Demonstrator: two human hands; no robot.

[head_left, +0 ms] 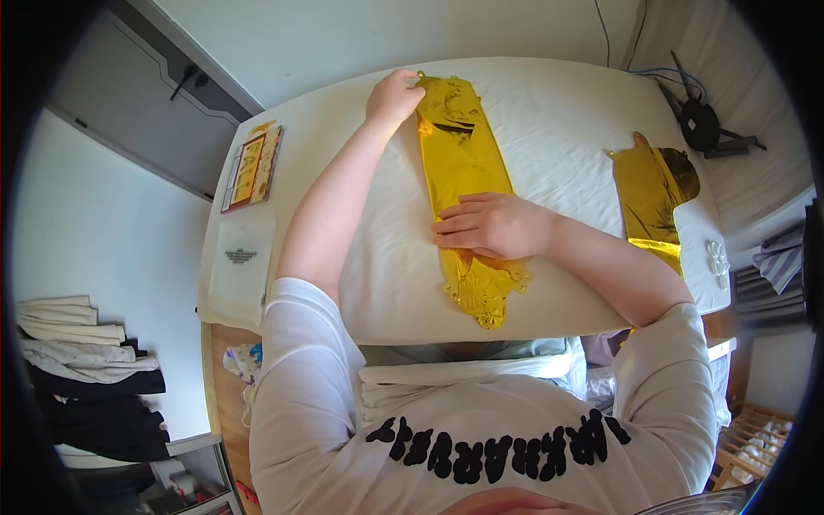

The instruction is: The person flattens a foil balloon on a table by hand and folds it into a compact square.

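Gold, shiny foil makes up two flat pieces on the one white-covered bench [360, 292]. The long foil piece [468, 167] lies at the middle of the bench, in front of the person. Its long axis runs away from the body, with the far end leaning a little to the left; a narrower, crinkled end with small tabs points toward the person, near the bench's close edge. Two hands are on it. The left hand [396, 99] is at the far left corner, its grip pinching the foil's edge. The right hand [498, 226] lies palm down across the nearer half, its grip released, fingers spread flat and pointing left.

The second foil piece [645, 202] rests well apart to the right; its length also runs away from the person, and its near part reaches the right forearm, which hides some of it. At the left edge sit one printed packet [251, 169] and, just nearer, one pale packet [241, 262]. At the far right are one black router [701, 126] and, nearer, one small clear bundle [718, 262].
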